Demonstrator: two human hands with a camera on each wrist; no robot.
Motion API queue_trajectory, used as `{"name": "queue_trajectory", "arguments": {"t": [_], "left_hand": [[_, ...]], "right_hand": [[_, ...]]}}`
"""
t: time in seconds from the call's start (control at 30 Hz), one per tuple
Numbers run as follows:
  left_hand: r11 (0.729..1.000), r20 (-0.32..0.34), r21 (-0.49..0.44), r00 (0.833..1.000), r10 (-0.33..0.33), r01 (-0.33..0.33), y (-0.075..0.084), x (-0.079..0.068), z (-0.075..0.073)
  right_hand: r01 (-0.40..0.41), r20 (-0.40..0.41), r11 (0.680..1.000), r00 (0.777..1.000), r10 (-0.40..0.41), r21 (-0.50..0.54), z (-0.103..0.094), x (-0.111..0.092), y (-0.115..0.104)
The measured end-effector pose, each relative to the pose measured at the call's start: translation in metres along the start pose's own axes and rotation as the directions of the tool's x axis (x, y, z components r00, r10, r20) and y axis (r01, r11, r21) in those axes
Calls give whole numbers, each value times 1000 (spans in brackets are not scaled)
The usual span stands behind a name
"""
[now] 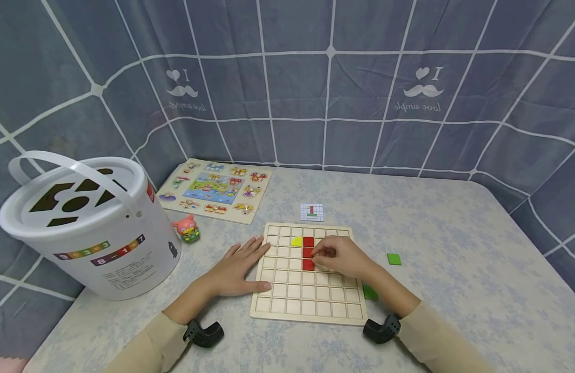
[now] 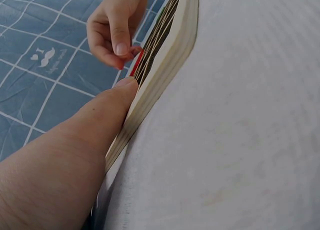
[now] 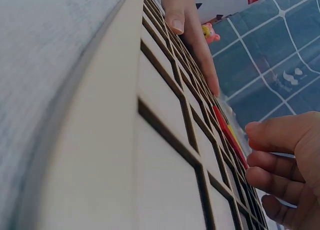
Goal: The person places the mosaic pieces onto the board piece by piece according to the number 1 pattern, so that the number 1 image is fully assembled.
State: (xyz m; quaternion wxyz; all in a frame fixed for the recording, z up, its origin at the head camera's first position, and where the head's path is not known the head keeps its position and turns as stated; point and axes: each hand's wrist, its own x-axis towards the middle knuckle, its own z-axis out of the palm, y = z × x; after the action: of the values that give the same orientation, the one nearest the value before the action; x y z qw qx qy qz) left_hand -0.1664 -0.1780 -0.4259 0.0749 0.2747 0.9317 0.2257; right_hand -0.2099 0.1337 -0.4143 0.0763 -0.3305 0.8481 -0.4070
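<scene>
A light wooden grid board (image 1: 311, 317) lies flat on the table. Three red square tiles (image 1: 308, 242) fill a column of its cells, and a yellow tile (image 1: 297, 241) sits left of the topmost one. My left hand (image 1: 238, 269) lies spread at the board's left side, its thumb and fingertips on the edge. Over the red tiles hovers my right hand (image 1: 341, 255), fingers loosely bent near the middle and lowest ones. In the right wrist view a gap shows between thumb (image 3: 262, 132) and fingers, with no tile between them.
Beyond the board lies a small pattern card (image 1: 312, 212). Green tiles (image 1: 393, 259) lie to the right, one (image 1: 370, 292) partly under my right wrist. A white lidded bucket (image 1: 129, 248), a pink-and-green toy figure (image 1: 187, 229) and a picture puzzle (image 1: 245, 213) stand or lie leftward.
</scene>
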Motion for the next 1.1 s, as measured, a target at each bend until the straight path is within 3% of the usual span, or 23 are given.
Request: {"name": "queue_trajectory", "arguments": {"t": [0.6, 1.1], "left_hand": [[1000, -8, 12, 1000, 15, -15, -1, 0, 0], [1000, -4, 17, 1000, 13, -13, 0, 0, -1]], "right_hand": [[-69, -40, 997, 997, 68, -17, -20, -20, 10], [-99, -118, 994, 989, 92, -49, -41, -46, 22]]}}
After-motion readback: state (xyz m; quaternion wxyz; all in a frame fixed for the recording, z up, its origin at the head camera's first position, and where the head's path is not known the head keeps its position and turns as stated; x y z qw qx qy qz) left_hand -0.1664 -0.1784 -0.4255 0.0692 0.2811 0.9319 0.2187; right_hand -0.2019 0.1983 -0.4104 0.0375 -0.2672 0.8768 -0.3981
